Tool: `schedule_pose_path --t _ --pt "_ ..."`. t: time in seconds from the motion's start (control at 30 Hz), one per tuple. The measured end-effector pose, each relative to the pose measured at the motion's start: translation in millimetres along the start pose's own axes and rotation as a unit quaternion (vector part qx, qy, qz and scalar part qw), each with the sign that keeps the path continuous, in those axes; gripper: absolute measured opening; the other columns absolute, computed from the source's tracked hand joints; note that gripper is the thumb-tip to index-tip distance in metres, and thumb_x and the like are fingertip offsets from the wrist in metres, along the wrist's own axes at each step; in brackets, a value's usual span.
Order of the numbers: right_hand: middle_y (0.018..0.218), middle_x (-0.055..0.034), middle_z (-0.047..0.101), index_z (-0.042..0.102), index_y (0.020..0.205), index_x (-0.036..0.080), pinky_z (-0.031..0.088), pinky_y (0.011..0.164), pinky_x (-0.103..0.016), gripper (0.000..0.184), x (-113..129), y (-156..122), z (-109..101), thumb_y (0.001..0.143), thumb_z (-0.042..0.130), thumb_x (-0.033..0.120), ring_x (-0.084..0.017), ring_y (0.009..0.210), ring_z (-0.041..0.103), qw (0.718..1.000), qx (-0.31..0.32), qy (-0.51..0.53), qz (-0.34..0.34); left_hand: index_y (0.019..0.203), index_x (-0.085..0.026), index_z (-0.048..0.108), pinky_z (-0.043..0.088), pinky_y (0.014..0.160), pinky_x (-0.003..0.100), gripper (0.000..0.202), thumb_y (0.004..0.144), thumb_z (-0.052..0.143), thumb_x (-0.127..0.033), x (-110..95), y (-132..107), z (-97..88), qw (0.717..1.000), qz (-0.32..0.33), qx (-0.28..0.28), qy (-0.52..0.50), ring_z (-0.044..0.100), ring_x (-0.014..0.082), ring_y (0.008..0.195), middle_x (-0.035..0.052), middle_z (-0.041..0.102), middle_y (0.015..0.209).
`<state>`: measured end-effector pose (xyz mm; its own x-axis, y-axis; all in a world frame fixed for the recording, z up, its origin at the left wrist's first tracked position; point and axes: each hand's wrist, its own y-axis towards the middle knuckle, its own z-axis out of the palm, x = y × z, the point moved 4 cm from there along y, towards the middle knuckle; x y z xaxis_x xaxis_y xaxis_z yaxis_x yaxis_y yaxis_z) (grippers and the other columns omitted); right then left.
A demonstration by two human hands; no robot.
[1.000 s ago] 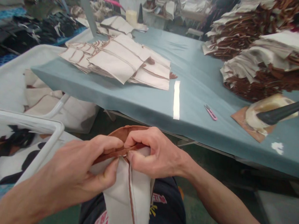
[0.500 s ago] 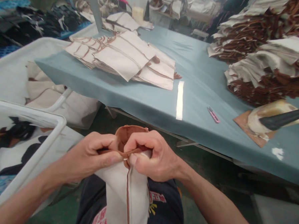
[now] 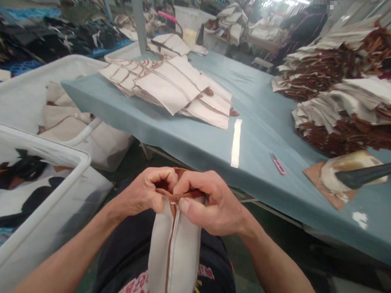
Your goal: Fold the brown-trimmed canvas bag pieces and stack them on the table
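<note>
A cream leather boot upper [image 3: 185, 246] with a brown lining hangs down over my lap, a brown-edged seam running along its middle. My left hand [image 3: 152, 192] pinches its top edge to the left of the seam. On the other side of the seam, my right hand [image 3: 208, 202] has its thumb on the cream face and its bent fingers over the brown lining. Both hands are close together at the rim, and their fingers partly hide the folded edge.
Flat cream pieces [image 3: 172, 84] lie stacked on the blue-covered table [image 3: 195, 144]. Nearby are a white strip [image 3: 236, 144], pink thread snips [image 3: 277, 164] and a glue pot with a brush [image 3: 338, 171]. Brown-and-cream stacks [image 3: 351, 115] rise at right; white bins [image 3: 83, 158] stand left.
My left hand has drawn in closer to my right at the rim, with its fingers curling more over the edge. The brown lining shows less. The camera view has tilted up slightly.
</note>
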<state>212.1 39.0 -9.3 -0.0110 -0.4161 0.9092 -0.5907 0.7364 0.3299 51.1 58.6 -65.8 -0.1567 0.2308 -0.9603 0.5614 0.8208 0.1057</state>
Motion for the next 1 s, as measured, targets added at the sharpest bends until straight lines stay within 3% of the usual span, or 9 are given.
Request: schedule_pose_path --t 0.13,0.2,0.3,0.43,0.53,0.67,0.8,0.87,1.0 --pt "0.071 0.0047 0.059 0.057 0.076 0.022 0.04 0.06 -0.022 0.011 4 4 -12 0.086 0.057 0.021 -0.009 0.06 0.048 0.997 0.005 -0.074 0.0 0.075 -0.02 0.061 0.044 0.059 0.027 0.052 0.104 0.058 -0.063 -28 0 -20.8 0.998 0.038 0.016 0.036 0.052 0.0157 0.064 -0.0008 0.06 0.072" --pt "0.072 0.0049 0.059 0.055 0.075 0.022 0.038 0.06 -0.023 0.014 5 4 -13 0.088 0.058 0.021 -0.009 0.06 0.046 0.996 0.002 -0.091 -0.012 0.077 -0.021 0.061 0.045 0.065 0.028 0.049 0.113 0.045 -0.05 -45 -1 -22.4 0.995 0.064 0.013 0.075 0.054 0.0166 0.068 -0.0003 0.061 0.074" --pt "0.067 0.0079 0.048 0.05 0.073 0.023 0.033 0.058 -0.023 0.017 4 1 -13 0.087 0.058 0.017 -0.008 0.057 0.039 0.993 -0.009 -0.118 -0.021 0.079 -0.021 0.059 0.043 0.07 0.027 0.036 0.113 0.048 -0.025 -62 -4 -14.1 0.982 0.111 0.007 0.152 0.055 0.0154 0.071 -0.0025 0.061 0.076" --pt "0.064 0.009 0.046 0.049 0.075 0.023 0.032 0.059 -0.026 0.017 2 -8 -13 0.087 0.06 0.017 -0.009 0.056 0.039 0.981 -0.023 -0.19 -0.024 0.078 -0.022 0.054 0.04 0.068 0.027 0.035 0.113 0.049 -0.018 -61 -10 0.1 0.96 0.149 -0.008 0.238 0.052 0.0136 0.069 -0.0047 0.056 0.075" --pt "0.067 0.006 0.054 0.052 0.078 0.023 0.034 0.062 -0.027 0.014 2 -16 -13 0.089 0.06 0.018 -0.011 0.061 0.047 0.97 -0.032 -0.241 -0.03 0.075 -0.021 0.05 0.035 0.061 0.026 0.038 0.113 0.052 -0.019 -54 -13 5.3 0.966 0.121 -0.012 0.229 0.047 0.0114 0.063 -0.0067 0.051 0.069" --pt "0.067 0.0073 0.051 0.052 0.077 0.023 0.033 0.059 -0.025 0.017 0 -23 -8 0.09 0.062 0.017 -0.009 0.057 0.041 0.993 -0.03 -0.117 -0.003 0.067 -0.02 0.046 0.028 0.053 0.024 0.047 0.113 0.054 -0.029 -52 -15 12.2 0.991 0.071 0.009 0.113 0.039 0.0087 0.054 -0.0077 0.042 0.062" --pt "0.067 0.0055 0.052 0.056 0.076 0.022 0.035 0.054 -0.023 0.033 -15 -27 6 0.098 0.071 0.043 -0.01 0.058 0.043 0.984 0.011 0.158 0.079 0.06 -0.019 0.042 0.026 0.049 0.023 0.071 0.104 0.068 -0.069 -44 -21 23.0 0.992 -0.013 -0.018 -0.124 0.031 0.0082 0.052 -0.0073 0.035 0.057" --pt "0.068 0.0037 0.054 0.059 0.077 0.021 0.035 0.053 -0.024 0.038 -22 -29 9 0.097 0.073 0.049 -0.011 0.06 0.045 0.976 0.002 0.196 0.093 0.06 -0.02 0.04 0.023 0.045 0.022 0.076 0.098 0.069 -0.079 -37 -25 30.9 0.979 -0.044 -0.041 -0.193 0.026 0.0074 0.049 -0.0078 0.033 0.056" --pt "0.067 0.0046 0.053 0.061 0.078 0.02 0.029 0.048 -0.022 0.033 -29 -31 9 0.094 0.079 0.041 -0.008 0.055 0.04 0.981 -0.009 0.169 0.091 0.062 -0.023 0.036 0.019 0.039 0.02 0.077 0.094 0.069 -0.084 -25 -30 47.0 0.962 -0.081 -0.068 -0.253 0.02 0.0057 0.043 -0.01 0.028 0.052"
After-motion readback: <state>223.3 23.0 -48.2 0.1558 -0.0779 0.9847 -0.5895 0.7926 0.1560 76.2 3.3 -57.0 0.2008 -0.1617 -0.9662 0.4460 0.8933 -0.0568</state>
